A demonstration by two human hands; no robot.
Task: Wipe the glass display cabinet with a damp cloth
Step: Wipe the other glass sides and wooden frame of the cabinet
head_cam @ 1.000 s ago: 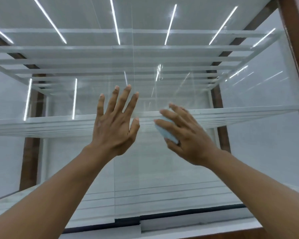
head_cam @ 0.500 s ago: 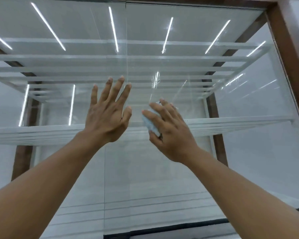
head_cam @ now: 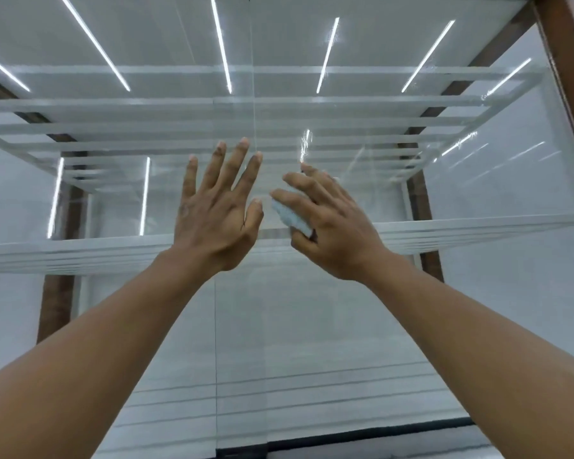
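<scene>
Cabinet (head_cam: 567, 71): glass shelves (head_cam: 80, 253) inside. Left hand (head_cam: 212, 217), centre frame, spread flat on glass. Right hand (head_cam: 338, 230) grips cloth (head_cam: 290, 217).

The glass display cabinet (head_cam: 312, 326) stands upright and fills the view, with a dark brown wooden frame (head_cam: 564, 61) along its right edge and brown posts at the back. Its clear front is made of two panes that meet at a thin vertical seam (head_cam: 252, 77) near the middle. Behind them, glass shelves (head_cam: 80, 253) run level across the width, and the glass reflects bright strip lights. The cloth (head_cam: 290, 217) is small, pale blue and bunched. It is pressed to the front glass just right of the seam, at the height of the middle shelf's front edge, and is mostly covered by the right hand (head_cam: 332, 226), whose forefinger and thumb grip it.
</scene>
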